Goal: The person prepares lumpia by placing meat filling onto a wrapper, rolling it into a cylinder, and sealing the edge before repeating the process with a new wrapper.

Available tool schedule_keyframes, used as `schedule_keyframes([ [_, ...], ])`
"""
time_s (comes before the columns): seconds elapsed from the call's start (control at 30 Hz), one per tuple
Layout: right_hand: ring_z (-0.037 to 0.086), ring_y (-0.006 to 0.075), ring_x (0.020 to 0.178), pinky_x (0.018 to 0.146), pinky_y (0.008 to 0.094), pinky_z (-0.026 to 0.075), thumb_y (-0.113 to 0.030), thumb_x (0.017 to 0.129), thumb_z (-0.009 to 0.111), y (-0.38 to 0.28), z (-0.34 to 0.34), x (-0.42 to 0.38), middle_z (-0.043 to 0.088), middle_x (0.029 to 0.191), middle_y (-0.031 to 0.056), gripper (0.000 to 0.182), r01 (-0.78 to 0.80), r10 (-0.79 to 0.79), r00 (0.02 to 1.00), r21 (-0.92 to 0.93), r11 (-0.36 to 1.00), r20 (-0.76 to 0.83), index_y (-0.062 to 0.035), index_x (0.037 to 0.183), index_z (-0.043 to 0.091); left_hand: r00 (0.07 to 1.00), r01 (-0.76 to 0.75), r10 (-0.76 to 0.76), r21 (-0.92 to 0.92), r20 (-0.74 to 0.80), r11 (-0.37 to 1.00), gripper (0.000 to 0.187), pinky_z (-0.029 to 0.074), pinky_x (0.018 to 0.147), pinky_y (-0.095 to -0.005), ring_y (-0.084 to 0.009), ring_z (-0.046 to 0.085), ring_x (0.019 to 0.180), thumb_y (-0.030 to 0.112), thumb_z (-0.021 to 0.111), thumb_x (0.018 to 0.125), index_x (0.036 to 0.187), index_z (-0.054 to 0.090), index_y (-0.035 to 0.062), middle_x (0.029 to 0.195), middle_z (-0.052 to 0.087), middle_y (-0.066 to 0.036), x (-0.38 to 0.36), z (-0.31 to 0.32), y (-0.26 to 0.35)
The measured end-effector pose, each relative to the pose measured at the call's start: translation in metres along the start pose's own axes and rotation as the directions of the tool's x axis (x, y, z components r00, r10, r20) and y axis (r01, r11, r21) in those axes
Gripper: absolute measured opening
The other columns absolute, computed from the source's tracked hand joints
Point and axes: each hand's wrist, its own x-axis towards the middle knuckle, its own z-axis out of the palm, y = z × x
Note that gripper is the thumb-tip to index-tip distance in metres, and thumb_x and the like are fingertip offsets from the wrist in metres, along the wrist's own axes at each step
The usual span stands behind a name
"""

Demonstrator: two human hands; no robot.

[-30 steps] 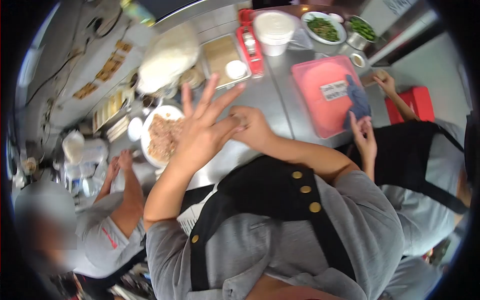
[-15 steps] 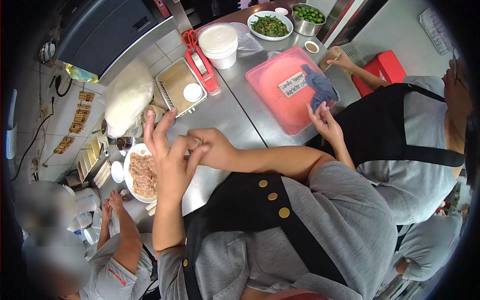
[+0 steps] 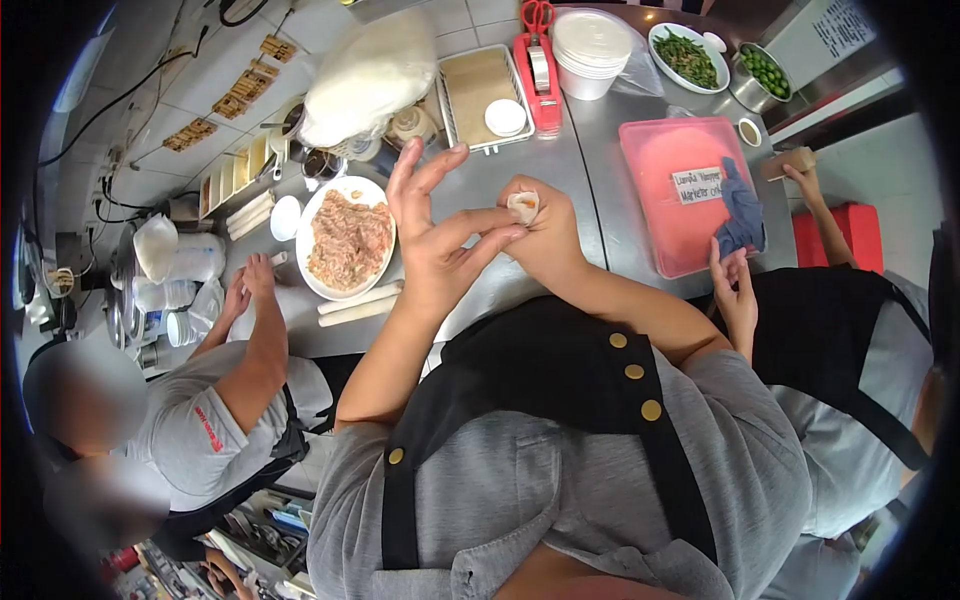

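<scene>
My right hand is closed around a small filled dumpling, whose pale wrapper shows at the top of the fist. My left hand is beside it, thumb and forefinger pinching toward the dumpling's edge while the other fingers spread upward. Both hands hover above the steel counter. A white plate of minced meat filling lies just left of my left hand.
A pink lidded box with a blue cloth lies to the right, where a co-worker's hands rest. Another person's arm leans on the counter at left. A tray, red tape dispenser, white bowls, greens and limes stand behind.
The dumpling now shows at the top of my right fist. My left fingers have come in to pinch it. The view has shifted with my head.
</scene>
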Motion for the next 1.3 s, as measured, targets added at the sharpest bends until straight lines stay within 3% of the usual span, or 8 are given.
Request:
schedule_keyframes([
  [0.47,0.058,0.0213,0.066,0.066,0.0345,0.05,-0.006,0.075,0.08,0.011,-0.002,0.002,0.063,0.074,0.0092,0.023,-0.045,0.06,0.996,-0.228,0.973,0.061,-0.0029,0.087,0.061,0.943,-0.195,0.111,0.249,0.312,0.949,0.01,0.017,0.119,-0.0711,-0.0427,0.027,0.152,0.018,0.084,0.079,0.086,0.077,0.017,0.146,0.055,-0.008,0.006,-0.004,0.006],
  [0.6,0.061,0.0196,0.071,0.069,0.0336,0.051,-0.008,0.077,0.082,-0.002,0.009,0.006,0.064,0.08,0.0107,0.027,0.155,-0.183,0.979,-0.263,0.952,-0.084,-0.0022,0.092,0.06,0.958,-0.113,0.035,0.261,0.286,0.959,0.013,0.018,0.121,-0.0678,-0.0443,0.025,0.152,0.018,0.085,0.078,0.087,0.076,0.0156,0.146,0.053,-0.011,0.018,-0.008,0.008],
  [0.73,0.06,0.0119,0.074,0.071,0.0298,0.051,-0.002,0.08,0.081,0.005,0.008,0.003,0.061,0.079,0.0054,0.025,0.035,-0.035,0.999,-0.118,0.992,0.009,-0.0028,0.09,0.059,0.973,-0.021,-0.007,0.12,0.229,0.993,0.024,0.021,0.119,-0.067,-0.0436,0.027,0.15,0.02,0.089,0.074,0.091,0.073,0.0146,0.143,0.052,-0.012,0.014,-0.003,0.005],
  [0.8,0.058,0.009,0.075,0.07,0.028,0.05,0.001,0.081,0.08,0.007,0.008,0.0,0.06,0.079,0.0027,0.024,0.043,-0.044,0.999,0.075,0.996,0.013,-0.0034,0.089,0.058,0.961,0.268,-0.207,-0.443,0.181,0.856,0.023,0.025,0.12,-0.0609,-0.0416,0.031,0.148,0.02,0.091,0.072,0.085,0.074,0.0138,0.14,0.055,-0.009,0.008,0.0,0.0],
  [0.83,0.056,0.0062,0.076,0.069,0.0263,0.049,0.003,0.082,0.079,0.006,0.008,-0.001,0.06,0.079,0.0001,0.023,0.045,-0.051,0.999,0.266,0.963,0.018,-0.004,0.087,0.058,0.961,0.269,-0.206,-0.443,0.186,0.855,0.023,0.025,0.12,-0.0609,-0.0416,0.031,0.148,0.02,0.091,0.072,0.085,0.074,0.0138,0.14,0.055,-0.009,0.005,-0.001,-0.003],
  [1.13,0.051,0.0059,0.073,0.064,0.0258,0.044,0.005,0.081,0.074,-0.003,0.006,0.003,0.06,0.078,-0.0006,0.02,0.056,-0.056,0.998,-0.02,0.998,-0.005,-0.0042,0.084,0.057,0.993,0.078,-0.066,-0.133,0.093,0.988,0.03,0.032,0.119,-0.0544,-0.0385,0.039,0.144,0.023,0.094,0.064,0.093,0.084,0.0225,0.128,0.063,-0.006,0.006,-0.008,-0.011],
  [1.23,0.052,0.0084,0.07,0.062,0.0281,0.045,0.003,0.08,0.074,-0.005,0.003,0.003,0.059,0.074,0.0029,0.018,0.03,-0.03,1.0,-0.103,0.994,0.008,-0.0033,0.085,0.057,0.984,0.047,-0.029,-0.098,0.178,0.994,0.03,0.025,0.122,-0.0586,-0.0375,0.038,0.146,0.022,0.092,0.066,0.095,0.085,0.024,0.131,0.063,-0.005,0.01,-0.01,-0.009],
  [1.3,0.053,0.0102,0.069,0.062,0.0293,0.046,0.002,0.079,0.074,0.001,0.002,0.003,0.058,0.073,0.0044,0.018,0.026,-0.024,1.0,-0.127,0.992,0.012,-0.0031,0.086,0.058,0.956,-0.167,0.138,0.094,0.259,0.981,0.027,0.025,0.121,-0.065,-0.0374,0.039,0.145,0.023,0.089,0.068,0.094,0.084,0.0278,0.13,0.063,-0.003,0.016,-0.016,-0.006],
])
